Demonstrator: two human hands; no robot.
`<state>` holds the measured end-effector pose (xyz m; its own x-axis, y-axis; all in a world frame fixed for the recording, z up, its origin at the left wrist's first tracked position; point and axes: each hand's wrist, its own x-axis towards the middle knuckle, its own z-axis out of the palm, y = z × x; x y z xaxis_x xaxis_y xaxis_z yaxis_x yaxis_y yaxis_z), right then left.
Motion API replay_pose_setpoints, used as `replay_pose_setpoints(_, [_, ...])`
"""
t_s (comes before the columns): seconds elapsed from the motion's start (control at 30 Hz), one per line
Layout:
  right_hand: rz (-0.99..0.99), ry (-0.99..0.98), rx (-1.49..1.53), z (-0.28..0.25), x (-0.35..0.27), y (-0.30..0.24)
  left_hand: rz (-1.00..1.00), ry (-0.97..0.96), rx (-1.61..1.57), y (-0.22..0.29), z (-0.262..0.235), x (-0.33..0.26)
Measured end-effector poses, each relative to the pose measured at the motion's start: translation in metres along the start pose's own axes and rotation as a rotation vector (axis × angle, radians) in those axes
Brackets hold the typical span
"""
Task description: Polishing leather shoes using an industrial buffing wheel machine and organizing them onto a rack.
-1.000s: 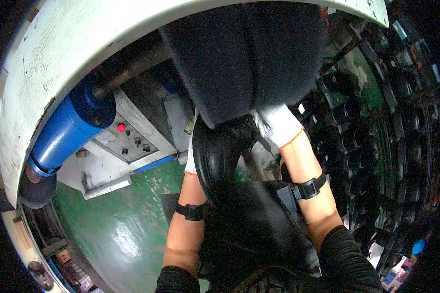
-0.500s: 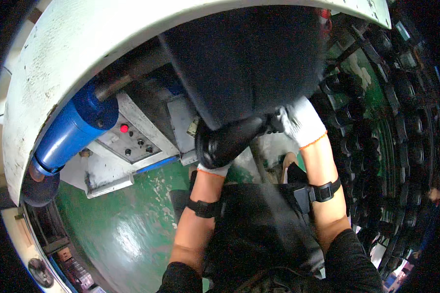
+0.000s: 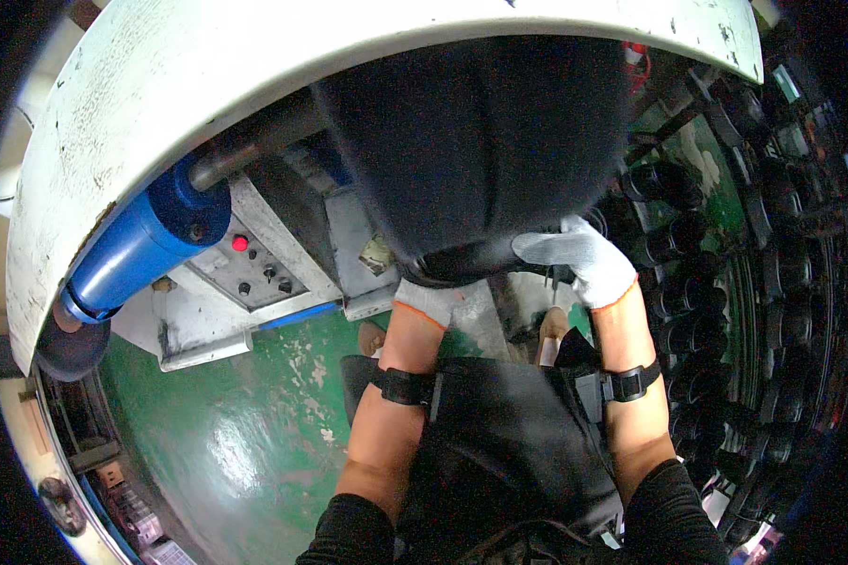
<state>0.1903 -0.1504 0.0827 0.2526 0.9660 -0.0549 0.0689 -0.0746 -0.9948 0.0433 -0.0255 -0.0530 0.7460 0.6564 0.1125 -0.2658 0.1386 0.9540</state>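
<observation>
A shiny black piece of footwear, apparently a boot, lies sideways against the underside of a large dark roller with a soft, blurred surface. My left hand, in a white glove with an orange cuff edge, grips its left end from below; most of those fingers are hidden. At the other end my gloved right hand holds on, thumb stretched along the top and fingers behind. The boot's upper side is covered by the roller.
A white curved hood arches over the roller. To the left are a blue cylinder and a control panel with a red button. Racks of black footwear stand close on the right. The floor is green.
The boot has turned from a slant to nearly level and its left end is more hidden under the roller. My right thumb now lies along its top. My left hand shows more.
</observation>
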Motion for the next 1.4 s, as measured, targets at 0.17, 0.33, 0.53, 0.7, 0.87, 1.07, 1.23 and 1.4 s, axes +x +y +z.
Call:
replay_pose_setpoints(0.17, [-0.259, 0.12, -0.239, 0.011, 0.0, 0.042, 0.042, -0.216, -0.634, 0.036, -0.004, 0.015])
replay_pose_setpoints(0.33, [-0.441, 0.102, -0.475, 0.05, 0.014, 0.034, -0.03, 0.135, -0.643, 0.06, -0.042, 0.012])
replay_pose_setpoints(0.53, [0.328, 0.331, 0.983, 0.089, 0.03, -0.004, 0.219, 0.231, 0.264, 0.089, -0.041, 0.018])
replay_pose_setpoints(0.7, [0.32, 0.358, 1.177, 0.112, 0.042, -0.003, 0.042, 0.425, -0.816, 0.115, -0.027, 0.013])
replay_pose_setpoints(0.87, [0.282, 0.42, 1.303, 0.106, 0.043, -0.012, -0.094, 0.516, -0.758, 0.102, -0.013, 0.016])
replay_pose_setpoints(1.07, [0.065, 0.393, 0.991, 0.076, 0.043, 0.035, -0.26, 0.379, -1.016, 0.056, -0.004, 0.011])
replay_pose_setpoints(1.23, [-0.236, 0.373, -0.087, 0.03, 0.021, 0.039, -0.314, 0.414, -1.064, 0.043, 0.047, 0.026])
replay_pose_setpoints(1.4, [0.016, 0.49, 0.855, 0.01, 0.014, 0.039, -0.352, 0.42, -1.05, 0.038, 0.074, 0.039])
